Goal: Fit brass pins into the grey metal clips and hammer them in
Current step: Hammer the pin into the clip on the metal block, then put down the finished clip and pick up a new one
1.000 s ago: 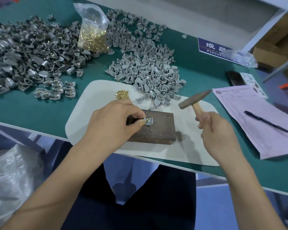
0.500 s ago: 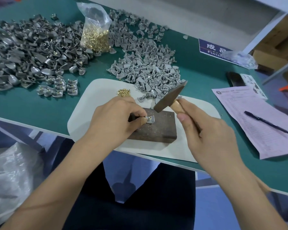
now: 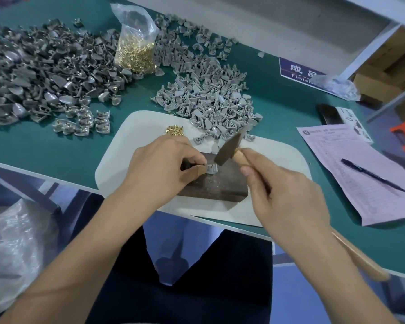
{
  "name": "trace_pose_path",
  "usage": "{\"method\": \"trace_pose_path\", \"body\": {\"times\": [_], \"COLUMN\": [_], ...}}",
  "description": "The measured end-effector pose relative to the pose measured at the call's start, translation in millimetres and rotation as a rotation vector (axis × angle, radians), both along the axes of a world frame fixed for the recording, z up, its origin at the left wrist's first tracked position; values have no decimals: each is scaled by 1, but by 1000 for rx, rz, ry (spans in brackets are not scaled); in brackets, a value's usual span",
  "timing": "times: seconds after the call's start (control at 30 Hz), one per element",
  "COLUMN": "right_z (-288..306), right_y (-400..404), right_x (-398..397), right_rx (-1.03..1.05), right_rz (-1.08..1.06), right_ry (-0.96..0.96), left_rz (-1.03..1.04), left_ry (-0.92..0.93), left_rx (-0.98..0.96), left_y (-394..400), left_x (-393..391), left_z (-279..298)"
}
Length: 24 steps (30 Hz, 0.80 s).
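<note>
A grey metal clip (image 3: 212,168) sits on a dark metal block (image 3: 220,185) that rests on a white mat (image 3: 131,136). My left hand (image 3: 159,164) pinches the clip's left side with thumb and forefinger. My right hand (image 3: 288,197) grips the wooden handle of a hammer (image 3: 227,149); its dark head is tilted down, just above and right of the clip. A small heap of loose brass pins (image 3: 174,131) lies on the mat behind my left hand. A clear bag of brass pins (image 3: 136,43) stands further back.
A big pile of darker clips (image 3: 33,73) fills the left of the green table (image 3: 45,148); a lighter grey pile (image 3: 211,99) lies behind the mat. At right are a pink form (image 3: 351,164) with a pen (image 3: 372,175), a dark phone (image 3: 327,114) and a blue sign (image 3: 299,71).
The hammer swung from raised at the right down and left toward the clip, and its head now hangs lower, close over it. My left hand kept holding the clip.
</note>
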State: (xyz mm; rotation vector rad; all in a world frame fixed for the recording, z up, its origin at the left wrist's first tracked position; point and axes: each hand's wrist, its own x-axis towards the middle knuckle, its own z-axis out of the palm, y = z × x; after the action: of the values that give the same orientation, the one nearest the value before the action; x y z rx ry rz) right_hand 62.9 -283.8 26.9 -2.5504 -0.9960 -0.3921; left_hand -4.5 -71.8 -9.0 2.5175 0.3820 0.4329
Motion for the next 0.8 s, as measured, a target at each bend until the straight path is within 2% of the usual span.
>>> {"method": "trace_pose_path", "body": {"times": [0.1,0.17,0.23,0.3,0.37,0.43,0.5,0.6,0.73,0.8], "right_z": [-3,-7,-6,-4,-6,-5,0,4,-1,0], "right_y": [1,1,-2,-2,0,1,-2,1,0,-4], "right_x": [-5,-7,-5,-3,-6,-7,-3,-4,-7,2], "right_rx": [116,23,-32,64,133,2,-82,111,-65,-39], "right_rz": [-3,11,0,-39,-25,-2,-8,-64,-22,-68], "right_ry": [55,114,79,44,92,140,92,83,108,119], "left_rz": [6,11,7,5,7,10,6,3,7,7], "left_ry": [-23,-18,-10,-11,-12,-6,5,-1,11,14], "left_rx": [-23,-23,-19,-22,-27,-29,-26,-30,-21,-14], "left_y": [-1,-1,-1,0,0,-1,-2,-2,-2,-2], "left_x": [-1,-1,-1,-1,-1,-1,0,-1,-1,0], "left_z": [-1,0,1,1,1,1,2,2,4,4]}}
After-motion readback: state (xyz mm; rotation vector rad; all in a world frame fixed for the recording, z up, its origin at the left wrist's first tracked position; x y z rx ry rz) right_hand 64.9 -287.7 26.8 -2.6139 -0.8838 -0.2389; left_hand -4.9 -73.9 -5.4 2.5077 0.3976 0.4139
